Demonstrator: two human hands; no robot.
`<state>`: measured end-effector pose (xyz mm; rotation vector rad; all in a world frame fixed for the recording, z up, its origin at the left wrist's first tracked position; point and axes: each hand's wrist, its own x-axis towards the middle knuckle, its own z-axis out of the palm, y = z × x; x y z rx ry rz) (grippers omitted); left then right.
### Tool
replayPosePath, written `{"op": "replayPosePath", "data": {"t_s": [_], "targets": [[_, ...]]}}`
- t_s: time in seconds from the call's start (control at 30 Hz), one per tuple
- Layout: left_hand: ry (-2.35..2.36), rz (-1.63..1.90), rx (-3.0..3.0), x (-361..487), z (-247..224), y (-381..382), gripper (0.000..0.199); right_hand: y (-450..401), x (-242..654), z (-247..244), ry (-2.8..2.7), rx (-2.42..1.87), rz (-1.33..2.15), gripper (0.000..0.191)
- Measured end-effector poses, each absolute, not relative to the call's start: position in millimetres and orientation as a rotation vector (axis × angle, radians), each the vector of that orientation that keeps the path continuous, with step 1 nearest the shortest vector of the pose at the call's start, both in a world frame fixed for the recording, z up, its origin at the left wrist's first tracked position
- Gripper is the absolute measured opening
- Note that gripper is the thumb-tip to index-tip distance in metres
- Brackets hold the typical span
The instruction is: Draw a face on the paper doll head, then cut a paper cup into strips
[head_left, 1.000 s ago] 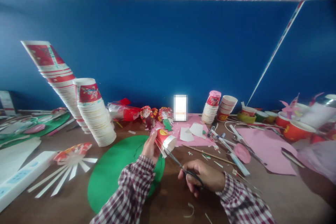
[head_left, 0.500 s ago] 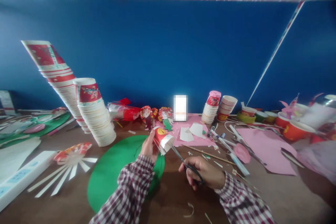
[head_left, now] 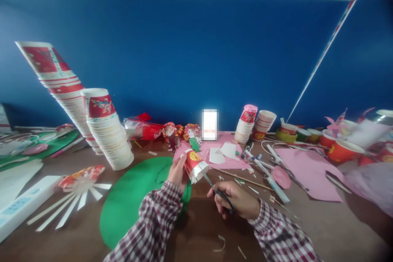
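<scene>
A red and white paper cup [head_left: 194,163] with a yellow print lies tilted in my left hand [head_left: 178,172], whose fingers wrap round its left side. The cup's open end, its edge cut and uneven, faces down to the right. My right hand [head_left: 229,199] is closed on the handles of a pair of scissors [head_left: 211,184]. The scissors' blades reach up to the cup's open end; whether they are closed on the paper I cannot tell. Under my left forearm lies a round green sheet [head_left: 132,196].
Tall stacks of paper cups [head_left: 107,139] stand at left, near a cup cut into strips [head_left: 81,182] and a white power strip [head_left: 27,204]. Pink paper [head_left: 307,172], pens and scraps lie at right. Paper figures [head_left: 192,133] stand at the back before a blue partition [head_left: 172,49].
The cup has shifted slightly right and turned a little in my left hand. The scissors' blades are now nearer the cup's edge. The whole view has moved slightly.
</scene>
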<state>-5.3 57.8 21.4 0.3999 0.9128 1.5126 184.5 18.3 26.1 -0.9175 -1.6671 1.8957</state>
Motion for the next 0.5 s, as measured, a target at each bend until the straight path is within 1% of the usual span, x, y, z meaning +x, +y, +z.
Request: {"op": "replayPosePath", "data": {"t_s": [0.3, 0.5], "targets": [[0.867, 1.517, 0.422, -3.1, 19.1, 57.2, 0.021, 18.2, 184.4, 24.0, -1.654, -0.908, 1.878, 0.049], [0.898, 1.510, 0.427, -1.8, 16.9, 57.3, 0.026, 19.2, 186.2, 20.0, -1.682, -0.940, 1.860, 0.048]]}}
